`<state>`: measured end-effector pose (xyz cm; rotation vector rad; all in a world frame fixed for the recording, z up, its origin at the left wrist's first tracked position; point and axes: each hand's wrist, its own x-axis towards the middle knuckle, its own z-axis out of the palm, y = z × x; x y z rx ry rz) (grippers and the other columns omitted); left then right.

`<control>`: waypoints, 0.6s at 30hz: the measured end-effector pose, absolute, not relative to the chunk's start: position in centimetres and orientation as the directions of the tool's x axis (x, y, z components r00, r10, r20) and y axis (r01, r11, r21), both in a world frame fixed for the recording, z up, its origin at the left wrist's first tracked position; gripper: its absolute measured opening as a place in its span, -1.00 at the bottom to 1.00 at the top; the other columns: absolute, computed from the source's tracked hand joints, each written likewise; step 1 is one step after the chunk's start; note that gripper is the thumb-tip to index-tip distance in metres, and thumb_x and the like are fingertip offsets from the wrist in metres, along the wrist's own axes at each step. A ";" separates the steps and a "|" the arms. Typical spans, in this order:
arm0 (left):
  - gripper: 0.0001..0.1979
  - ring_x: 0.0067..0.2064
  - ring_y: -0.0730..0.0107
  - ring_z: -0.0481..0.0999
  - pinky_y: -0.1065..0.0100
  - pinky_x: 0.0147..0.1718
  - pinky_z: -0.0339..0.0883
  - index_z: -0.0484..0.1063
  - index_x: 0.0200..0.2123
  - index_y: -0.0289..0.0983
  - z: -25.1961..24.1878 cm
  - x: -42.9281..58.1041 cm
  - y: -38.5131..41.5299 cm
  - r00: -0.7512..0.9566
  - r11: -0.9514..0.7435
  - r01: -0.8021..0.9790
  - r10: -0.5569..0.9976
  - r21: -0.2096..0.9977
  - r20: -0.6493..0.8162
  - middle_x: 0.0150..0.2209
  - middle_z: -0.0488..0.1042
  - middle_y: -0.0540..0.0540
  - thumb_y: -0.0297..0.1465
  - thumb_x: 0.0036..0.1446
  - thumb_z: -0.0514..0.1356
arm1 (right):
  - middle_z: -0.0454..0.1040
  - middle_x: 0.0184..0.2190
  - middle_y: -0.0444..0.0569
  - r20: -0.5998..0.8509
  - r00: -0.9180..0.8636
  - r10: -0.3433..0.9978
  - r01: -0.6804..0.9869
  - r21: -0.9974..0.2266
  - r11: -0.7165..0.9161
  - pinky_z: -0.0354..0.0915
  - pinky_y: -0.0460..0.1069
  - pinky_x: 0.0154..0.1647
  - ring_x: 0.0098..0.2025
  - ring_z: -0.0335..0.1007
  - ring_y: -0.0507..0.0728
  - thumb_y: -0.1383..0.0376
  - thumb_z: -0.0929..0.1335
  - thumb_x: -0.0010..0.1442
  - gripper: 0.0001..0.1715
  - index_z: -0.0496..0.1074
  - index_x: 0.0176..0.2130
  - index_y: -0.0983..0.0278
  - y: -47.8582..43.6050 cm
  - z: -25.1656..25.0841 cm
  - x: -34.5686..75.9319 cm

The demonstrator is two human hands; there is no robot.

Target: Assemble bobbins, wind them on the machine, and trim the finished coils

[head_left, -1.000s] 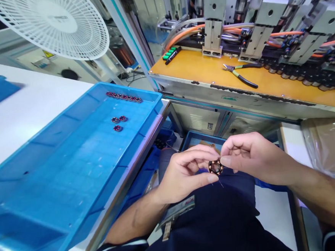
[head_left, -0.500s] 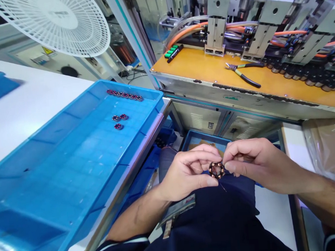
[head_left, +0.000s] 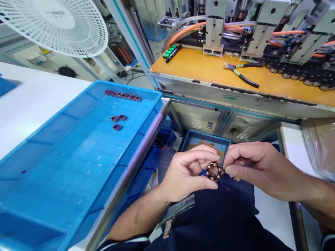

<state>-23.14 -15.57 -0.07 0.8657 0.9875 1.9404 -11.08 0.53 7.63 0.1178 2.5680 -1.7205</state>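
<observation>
Copper-wound stator ring (head_left: pixel 214 177) gripped in left hand (head_left: pixel 185 174), right hand (head_left: pixel 258 169) closed at fingertips by its right edge, blue tray (head_left: pixel 69 163) at left

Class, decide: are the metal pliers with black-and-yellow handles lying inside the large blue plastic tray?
No, the pliers lie open on the flat orange machine top.

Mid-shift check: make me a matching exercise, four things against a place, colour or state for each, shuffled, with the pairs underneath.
Things
1. copper-wound ring
2. pliers
3. fan
4. row of small parts

Places, colours, states
A. white
B. at the far end of the blue tray
C. held in the left hand
D. handles spread, on the orange worktop

Pairs: 1-C, 2-D, 3-A, 4-B
</observation>
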 end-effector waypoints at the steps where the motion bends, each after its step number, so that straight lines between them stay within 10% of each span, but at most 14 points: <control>1: -0.60 -0.31 0.45 0.54 0.45 -0.32 0.49 0.64 -0.22 -0.27 -0.1 -23.1 -15.6 -0.463 -0.389 -0.325 0.860 0.862 0.214 -0.21 0.52 -0.14 -0.51 -0.24 0.52 | 0.45 -0.48 -0.20 -0.085 -0.996 0.038 0.093 -0.918 0.385 0.16 -0.19 -0.48 -0.49 0.27 -0.11 0.32 0.36 0.27 -0.85 0.49 -0.35 0.28 0.4 7.6 -11.1; 7: -0.67 -0.37 0.51 0.50 0.46 -0.35 0.44 0.61 -0.28 -0.28 0.2 -23.0 -15.7 -0.434 -0.363 -0.363 0.881 0.858 0.189 -0.25 0.46 -0.08 -0.49 -0.21 0.51 | 0.45 -0.46 -0.19 -0.003 -0.996 -0.091 -0.044 -0.861 0.507 0.23 -0.18 -0.43 -0.46 0.31 -0.09 0.32 0.36 0.29 -0.88 0.45 -0.33 0.25 1.1 7.8 -10.3; 18: -0.66 -0.40 0.54 0.50 0.51 -0.38 0.41 0.57 -0.32 -0.33 0.0 -23.0 -15.4 -0.241 -0.203 -0.673 0.969 0.711 0.048 -0.27 0.44 -0.05 -0.38 -0.21 0.53 | 0.54 -0.26 0.00 0.514 -0.801 -0.307 -0.530 -0.370 0.763 0.41 -0.03 -0.23 -0.28 0.45 0.05 0.38 0.39 0.27 -0.85 0.42 -0.11 0.27 1.8 6.7 -11.3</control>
